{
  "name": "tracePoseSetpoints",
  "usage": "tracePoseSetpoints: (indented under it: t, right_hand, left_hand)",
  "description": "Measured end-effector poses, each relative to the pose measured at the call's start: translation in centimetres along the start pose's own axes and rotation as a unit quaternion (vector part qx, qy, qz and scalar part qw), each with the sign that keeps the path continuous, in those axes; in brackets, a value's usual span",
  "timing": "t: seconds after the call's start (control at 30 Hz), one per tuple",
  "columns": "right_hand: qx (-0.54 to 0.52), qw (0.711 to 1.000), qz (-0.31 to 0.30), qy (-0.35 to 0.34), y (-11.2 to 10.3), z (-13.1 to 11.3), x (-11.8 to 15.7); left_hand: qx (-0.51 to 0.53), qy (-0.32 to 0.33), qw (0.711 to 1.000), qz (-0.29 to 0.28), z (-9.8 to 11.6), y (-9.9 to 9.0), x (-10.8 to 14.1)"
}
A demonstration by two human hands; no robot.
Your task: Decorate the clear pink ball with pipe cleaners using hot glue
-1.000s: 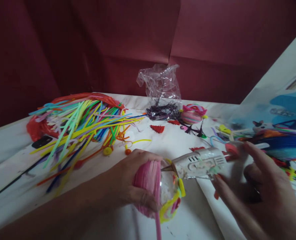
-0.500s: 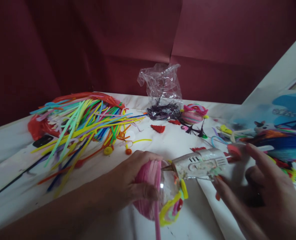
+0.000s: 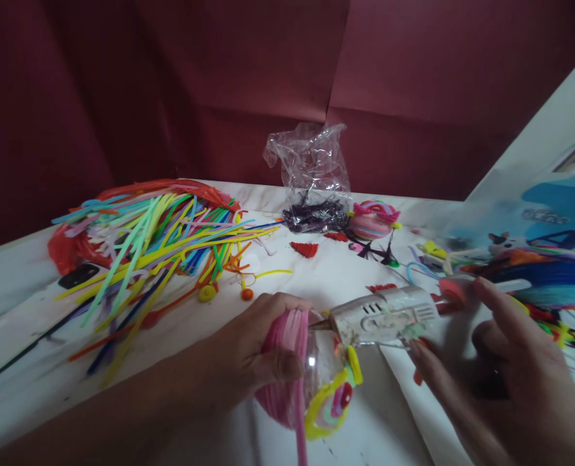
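Observation:
My left hand (image 3: pixel 272 349) is closed around a clear ball (image 3: pixel 320 362), its thumb pressing on the pink pipe cleaners (image 3: pixel 280 336) that wrap the ball's left half. One pink strand hangs down toward the bottom edge. Yellow, green, pink and red pieces (image 3: pixel 330 404) sit on the ball's lower right. My right hand (image 3: pixel 510 369) grips a white, stained glue gun (image 3: pixel 389 317). Its metal nozzle (image 3: pixel 321 325) points left and meets the ball beside the pink strands. Part of the glue gun's handle is hidden by my right fingers.
Left lie a heap of coloured pipe cleaners (image 3: pixel 171 226) and a phone (image 3: pixel 30 317). Behind are a clear plastic bag (image 3: pixel 314 168), a finished-looking pink ball (image 3: pixel 372 223) and red pieces (image 3: pixel 304 249). Blue and coloured strands (image 3: pixel 534 278) lie right. A dark red backdrop (image 3: pixel 248 65) stands behind.
The whole view has shifted slightly. Both hands keep their holds, and the nozzle stays at the edge of the pink strands with little visible movement.

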State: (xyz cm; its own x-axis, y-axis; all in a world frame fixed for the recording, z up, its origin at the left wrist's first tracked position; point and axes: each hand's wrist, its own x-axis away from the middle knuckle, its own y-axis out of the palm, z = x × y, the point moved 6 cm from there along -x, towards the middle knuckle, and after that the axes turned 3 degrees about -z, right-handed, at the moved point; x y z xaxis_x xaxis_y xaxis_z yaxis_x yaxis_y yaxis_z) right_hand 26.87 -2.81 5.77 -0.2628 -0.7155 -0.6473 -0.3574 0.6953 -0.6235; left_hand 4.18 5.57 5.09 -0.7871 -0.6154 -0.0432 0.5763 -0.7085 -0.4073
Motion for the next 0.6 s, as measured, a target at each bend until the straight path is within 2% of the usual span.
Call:
tracePoseSetpoints:
  t: [0.3, 0.6]
  right_hand:
    - [-0.047, 0.998, -0.018, 0.025, 0.36, 0.1, -0.06]
    - [-0.014, 1.0, -0.021, 0.011, 0.06, -0.2, -0.03]
  left_hand:
    - [0.015, 0.011, 1.0, -0.003, 0.16, 0.1, 0.11]
    - [0.022, 0.022, 0.999, -0.008, -0.15, 0.15, 0.04]
